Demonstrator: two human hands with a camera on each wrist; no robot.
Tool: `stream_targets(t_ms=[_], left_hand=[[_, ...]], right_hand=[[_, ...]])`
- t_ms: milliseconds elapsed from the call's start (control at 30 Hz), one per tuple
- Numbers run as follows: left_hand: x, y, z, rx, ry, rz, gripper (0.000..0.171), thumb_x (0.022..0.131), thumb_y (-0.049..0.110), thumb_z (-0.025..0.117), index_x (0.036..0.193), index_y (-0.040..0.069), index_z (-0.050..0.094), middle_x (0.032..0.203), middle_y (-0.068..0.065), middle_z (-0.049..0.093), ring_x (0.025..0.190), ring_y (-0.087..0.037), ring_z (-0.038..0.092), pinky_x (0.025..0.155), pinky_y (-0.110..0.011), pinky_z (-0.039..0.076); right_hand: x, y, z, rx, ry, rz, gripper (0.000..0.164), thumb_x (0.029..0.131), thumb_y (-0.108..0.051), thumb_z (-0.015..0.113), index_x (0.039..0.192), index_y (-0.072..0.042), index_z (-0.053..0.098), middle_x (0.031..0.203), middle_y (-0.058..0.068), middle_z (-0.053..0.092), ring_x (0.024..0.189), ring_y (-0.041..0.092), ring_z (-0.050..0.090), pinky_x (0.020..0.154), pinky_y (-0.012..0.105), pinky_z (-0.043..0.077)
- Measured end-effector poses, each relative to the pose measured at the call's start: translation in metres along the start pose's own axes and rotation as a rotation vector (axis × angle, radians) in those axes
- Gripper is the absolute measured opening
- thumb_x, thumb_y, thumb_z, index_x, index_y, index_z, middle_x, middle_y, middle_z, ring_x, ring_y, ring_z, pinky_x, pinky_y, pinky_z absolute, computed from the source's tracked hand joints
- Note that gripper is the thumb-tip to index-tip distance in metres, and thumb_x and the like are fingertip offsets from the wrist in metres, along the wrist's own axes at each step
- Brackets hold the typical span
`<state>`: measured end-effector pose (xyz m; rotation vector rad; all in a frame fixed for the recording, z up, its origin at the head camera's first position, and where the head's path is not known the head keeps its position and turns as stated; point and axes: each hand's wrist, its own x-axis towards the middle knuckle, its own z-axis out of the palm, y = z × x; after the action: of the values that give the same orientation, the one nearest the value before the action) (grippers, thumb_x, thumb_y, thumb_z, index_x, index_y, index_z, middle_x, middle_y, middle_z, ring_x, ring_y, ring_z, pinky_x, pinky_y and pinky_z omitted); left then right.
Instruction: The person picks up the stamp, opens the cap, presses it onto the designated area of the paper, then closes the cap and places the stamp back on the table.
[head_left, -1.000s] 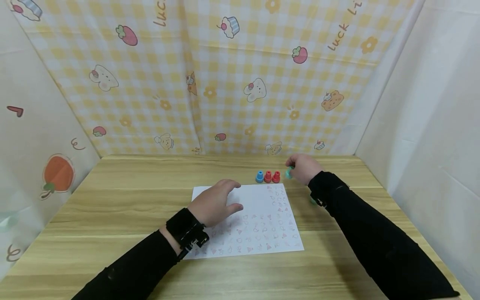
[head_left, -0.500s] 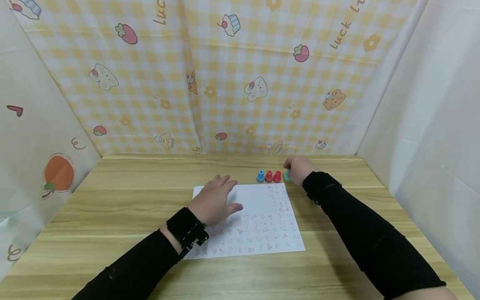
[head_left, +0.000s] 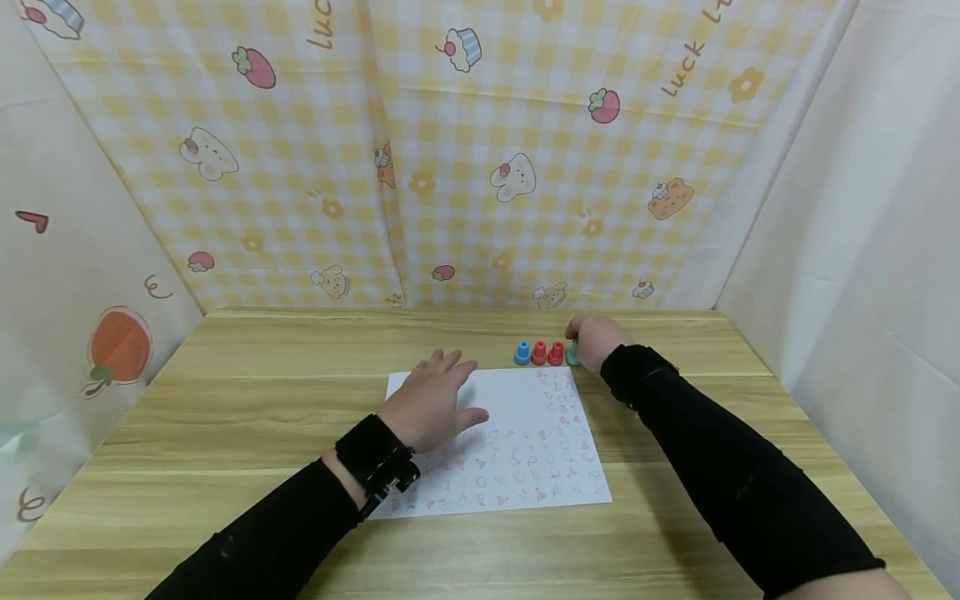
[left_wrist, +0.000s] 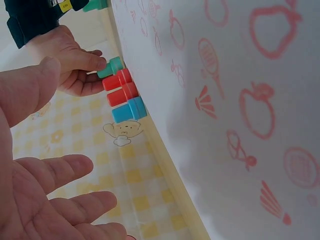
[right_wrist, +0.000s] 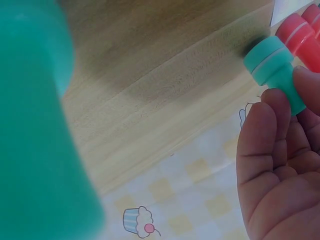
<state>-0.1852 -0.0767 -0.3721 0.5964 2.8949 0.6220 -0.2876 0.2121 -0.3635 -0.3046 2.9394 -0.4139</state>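
Observation:
My right hand [head_left: 597,340] pinches a green stamp [right_wrist: 277,70] between thumb and fingers at the back of the table. That stamp stands at the right end of a row, beside two red stamps [head_left: 556,353] [head_left: 538,353] and a blue stamp [head_left: 522,353]. Stamped red pictures of fruit, rackets and shuttlecocks cover much of a white sheet of paper [head_left: 502,400]. Over the paper's left part my left hand [head_left: 431,404] stays with fingers spread, holding nothing. A second green stamp [right_wrist: 40,125] looms large and blurred in the right wrist view; my right arm hides it from the head view.
The wooden table [head_left: 247,400] runs back to a yellow checked cloth [head_left: 450,208]. White cloth sides [head_left: 847,208] stand at left and right. The row of stamps lies just behind the paper's far right edge.
My right hand has moved left with the green stamp, bringing it up beside the nearer red one. The fingers of my left hand have spread a little; its arm has barely moved.

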Motion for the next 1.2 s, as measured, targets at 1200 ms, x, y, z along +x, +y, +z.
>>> stream_targets(t_ms=[1200], left_hand=[[-0.0020,0.0023,0.0002,0.005,-0.025,-0.009,0.075,0.098,0.048,0.073,0.159,0.012,0.046,0.169,-0.020,0.035,0.162,-0.043,0.021,0.131,-0.059,0.017]], right_hand=[[0.0018,0.0008,0.0051,-0.007,-0.015,0.011,0.037,0.099,0.002,0.054,0.133,0.000,0.067,0.131,0.020,0.071,0.118,0.034,0.066,0.106,0.049,0.052]])
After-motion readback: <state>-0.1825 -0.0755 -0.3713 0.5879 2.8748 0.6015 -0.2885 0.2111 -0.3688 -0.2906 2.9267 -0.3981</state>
